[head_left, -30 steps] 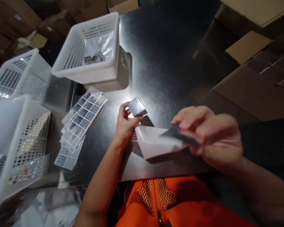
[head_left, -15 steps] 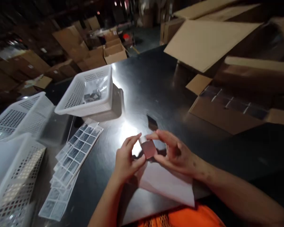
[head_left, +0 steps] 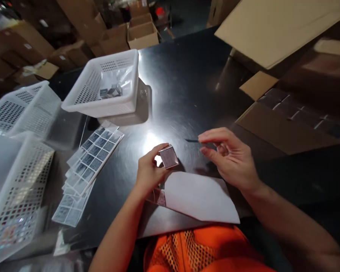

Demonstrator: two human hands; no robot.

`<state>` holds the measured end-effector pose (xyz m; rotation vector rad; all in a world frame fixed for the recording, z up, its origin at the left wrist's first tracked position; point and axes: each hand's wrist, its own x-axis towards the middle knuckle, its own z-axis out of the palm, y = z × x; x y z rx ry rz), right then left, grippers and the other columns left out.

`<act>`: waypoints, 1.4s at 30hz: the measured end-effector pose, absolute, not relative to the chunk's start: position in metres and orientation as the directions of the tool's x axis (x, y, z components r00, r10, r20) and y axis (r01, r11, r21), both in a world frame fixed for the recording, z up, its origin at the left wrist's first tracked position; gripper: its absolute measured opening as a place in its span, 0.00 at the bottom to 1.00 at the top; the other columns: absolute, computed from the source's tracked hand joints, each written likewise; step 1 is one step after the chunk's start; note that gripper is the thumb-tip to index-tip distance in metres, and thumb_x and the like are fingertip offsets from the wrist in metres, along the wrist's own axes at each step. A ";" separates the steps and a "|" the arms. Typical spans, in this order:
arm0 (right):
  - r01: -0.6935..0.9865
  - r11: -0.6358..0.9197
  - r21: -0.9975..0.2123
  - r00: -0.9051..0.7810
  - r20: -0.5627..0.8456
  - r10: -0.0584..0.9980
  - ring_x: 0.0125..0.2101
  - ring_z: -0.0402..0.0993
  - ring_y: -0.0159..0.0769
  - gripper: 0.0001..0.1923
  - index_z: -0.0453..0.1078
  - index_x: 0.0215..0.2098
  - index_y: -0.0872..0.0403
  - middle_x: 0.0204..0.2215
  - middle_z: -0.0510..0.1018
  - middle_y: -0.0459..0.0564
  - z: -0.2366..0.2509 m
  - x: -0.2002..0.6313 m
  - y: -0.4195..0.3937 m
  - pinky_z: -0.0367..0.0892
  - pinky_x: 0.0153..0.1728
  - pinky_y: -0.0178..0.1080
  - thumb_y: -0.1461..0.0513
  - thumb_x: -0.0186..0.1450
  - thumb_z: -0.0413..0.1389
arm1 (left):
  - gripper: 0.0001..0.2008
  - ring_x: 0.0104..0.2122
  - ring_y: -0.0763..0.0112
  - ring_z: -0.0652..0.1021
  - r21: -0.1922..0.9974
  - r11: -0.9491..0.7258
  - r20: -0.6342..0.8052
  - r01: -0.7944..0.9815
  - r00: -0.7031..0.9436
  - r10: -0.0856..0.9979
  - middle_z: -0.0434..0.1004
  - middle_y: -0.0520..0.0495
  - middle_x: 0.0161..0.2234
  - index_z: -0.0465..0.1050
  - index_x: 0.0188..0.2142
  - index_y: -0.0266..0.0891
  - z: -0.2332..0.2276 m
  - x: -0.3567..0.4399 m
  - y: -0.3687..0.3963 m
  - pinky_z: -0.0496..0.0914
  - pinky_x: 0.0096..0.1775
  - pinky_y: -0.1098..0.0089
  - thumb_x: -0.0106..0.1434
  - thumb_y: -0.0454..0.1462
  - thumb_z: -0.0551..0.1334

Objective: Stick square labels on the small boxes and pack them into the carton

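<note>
A small square box (head_left: 169,156) with a shiny top is gripped between the thumb and fingers of the left hand (head_left: 149,174), just above the dark table (head_left: 187,90) near its middle. The right hand (head_left: 231,160) is held apart from the box, to its right; a thin dark strip (head_left: 192,141) is pinched between its thumb and forefinger, the other fingers being loosely curled. A white sheet (head_left: 200,196) is spread flat on the table at the near edge, just below both hands. To the left, a fanned stack of label sheets (head_left: 86,166) is laid on the table. Beyond it, a white perforated basket (head_left: 106,104) with a few small boxes and a clear bag inside is seen on the far left. More white baskets (head_left: 17,177) are stacked at the left edge. Cardboard cartons (head_left: 289,121) are seen at the far right.
</note>
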<state>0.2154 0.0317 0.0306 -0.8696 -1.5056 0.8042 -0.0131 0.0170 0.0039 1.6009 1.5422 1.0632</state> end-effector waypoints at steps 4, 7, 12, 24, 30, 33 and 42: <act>-0.035 0.137 -0.990 -0.226 0.141 0.964 0.39 0.80 0.36 0.05 0.82 0.40 0.47 0.37 0.83 0.45 0.030 0.210 0.034 0.74 0.45 0.40 0.57 0.66 0.68 | 0.25 0.32 0.74 0.78 0.860 -0.098 0.089 0.500 0.041 0.995 0.85 0.49 0.44 0.81 0.51 0.44 0.003 -0.009 0.013 0.65 0.26 0.78 0.52 0.31 0.74; -0.035 0.004 -0.999 -0.339 0.016 0.941 0.35 0.80 0.35 0.15 0.80 0.49 0.47 0.34 0.83 0.45 0.028 0.207 0.034 0.75 0.43 0.41 0.55 0.65 0.69 | 0.25 0.30 0.76 0.77 0.854 -0.104 0.059 0.510 0.103 0.993 0.85 0.52 0.42 0.81 0.50 0.45 0.004 -0.008 0.011 0.66 0.27 0.78 0.52 0.30 0.75; -0.050 -0.132 -0.990 -0.333 -0.108 0.937 0.43 0.81 0.40 0.44 0.58 0.70 0.45 0.29 0.80 0.42 0.024 0.202 0.029 0.77 0.49 0.45 0.57 0.61 0.71 | 0.25 0.32 0.75 0.78 0.846 -0.113 0.036 0.521 0.156 0.987 0.85 0.52 0.44 0.80 0.51 0.45 0.006 -0.007 0.007 0.67 0.27 0.78 0.53 0.31 0.75; -0.039 -0.135 -0.990 -0.254 -0.121 0.960 0.46 0.81 0.44 0.40 0.57 0.61 0.45 0.27 0.78 0.41 0.023 0.194 0.026 0.82 0.44 0.44 0.54 0.59 0.72 | 0.26 0.33 0.74 0.80 0.809 -0.121 0.047 0.575 0.143 0.989 0.85 0.52 0.44 0.80 0.54 0.47 0.005 -0.004 0.004 0.70 0.32 0.77 0.55 0.30 0.73; -0.044 -0.138 -0.990 -0.241 -0.123 0.963 0.47 0.81 0.45 0.39 0.57 0.61 0.46 0.26 0.77 0.42 0.024 0.193 0.025 0.82 0.43 0.44 0.55 0.59 0.72 | 0.25 0.34 0.74 0.80 0.803 -0.161 0.085 0.574 0.157 0.984 0.85 0.53 0.44 0.80 0.53 0.48 0.004 -0.005 0.003 0.72 0.35 0.77 0.55 0.31 0.74; -0.051 -0.142 -0.989 -0.244 -0.126 0.962 0.48 0.81 0.44 0.39 0.57 0.61 0.46 0.26 0.77 0.41 0.024 0.193 0.025 0.82 0.44 0.45 0.56 0.59 0.72 | 0.25 0.34 0.73 0.80 0.792 -0.160 0.080 0.589 0.159 0.984 0.85 0.53 0.44 0.79 0.53 0.48 0.004 -0.006 0.004 0.73 0.35 0.76 0.56 0.31 0.74; -0.040 -0.141 -0.989 -0.232 -0.128 0.964 0.49 0.80 0.45 0.36 0.58 0.59 0.45 0.26 0.77 0.41 0.023 0.192 0.024 0.82 0.43 0.45 0.59 0.59 0.70 | 0.28 0.36 0.71 0.81 0.784 -0.144 0.063 0.603 0.153 0.986 0.85 0.52 0.45 0.79 0.54 0.47 0.004 -0.006 0.004 0.73 0.35 0.75 0.54 0.29 0.72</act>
